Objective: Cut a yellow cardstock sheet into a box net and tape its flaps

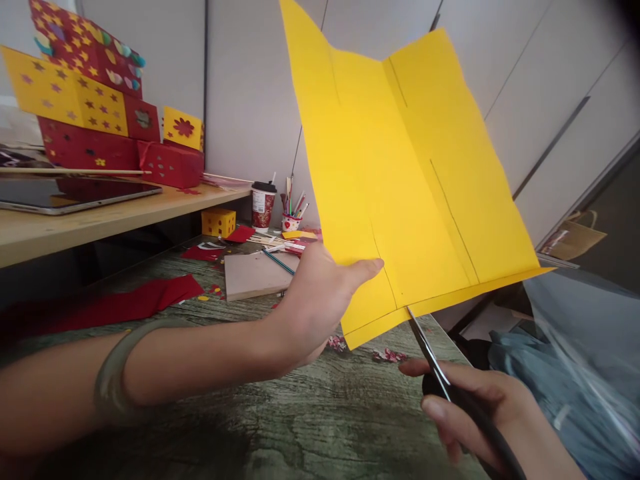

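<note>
My left hand (320,303) grips a large yellow sheet of paper (380,167) near its lower left corner, thumb on the front face and the other fingers behind it. Pencil lines and fold creases run along the sheet, and a narrow strip is marked off along its bottom edge. In my right hand (480,407) are black-handled scissors (433,363), their blades pointing up and to the left. The blade tips meet the bottom edge of the sheet, close to a pencil line. How far the blades are parted I cannot tell.
Decorated red and yellow paper boxes (95,143) and a tablet (75,193) stand on a wooden shelf (125,217) at left. Red paper (165,293), a pale board (255,273), a lidded cup (263,205) and a pen holder (291,221) are on the dark table (300,413).
</note>
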A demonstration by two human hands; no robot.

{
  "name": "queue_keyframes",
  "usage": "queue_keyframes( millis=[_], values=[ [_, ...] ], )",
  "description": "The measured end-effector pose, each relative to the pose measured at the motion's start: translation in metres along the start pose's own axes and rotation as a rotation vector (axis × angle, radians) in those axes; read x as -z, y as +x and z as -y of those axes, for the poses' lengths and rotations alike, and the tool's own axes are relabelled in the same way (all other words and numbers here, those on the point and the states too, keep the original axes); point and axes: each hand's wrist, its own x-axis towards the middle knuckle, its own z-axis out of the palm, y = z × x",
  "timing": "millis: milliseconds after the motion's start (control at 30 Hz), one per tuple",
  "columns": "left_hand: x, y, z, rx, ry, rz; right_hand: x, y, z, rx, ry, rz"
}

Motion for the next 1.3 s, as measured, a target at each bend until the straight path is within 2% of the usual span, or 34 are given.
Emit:
queue_keyframes(
  millis=[333, 567, 733, 933, 1067, 1300],
  values=[
    [0.000, 0.001, 0.000, 0.022, -0.050, -0.010, 0.000, -0.002, -0.004, 0.019, -0.045, -0.068],
    [-0.001, 0.000, 0.003, 0.021, -0.037, -0.003, 0.000, -0.002, -0.003, -0.051, 0.017, -0.007],
    [0.003, 0.007, 0.005, -0.098, -0.045, -0.016, 0.002, -0.003, -0.007, 0.035, 0.094, 0.110],
    [0.010, 0.016, 0.006, -0.207, 0.043, -0.018, 0.014, -0.012, -0.012, 0.012, 0.204, -0.004],
    [0.010, 0.013, 0.008, -0.147, 0.092, -0.042, 0.024, -0.014, -0.008, -0.013, 0.213, 0.031],
    [0.006, 0.009, 0.005, -0.060, 0.128, -0.051, 0.034, -0.016, -0.008, -0.026, 0.111, 0.012]
  ],
)
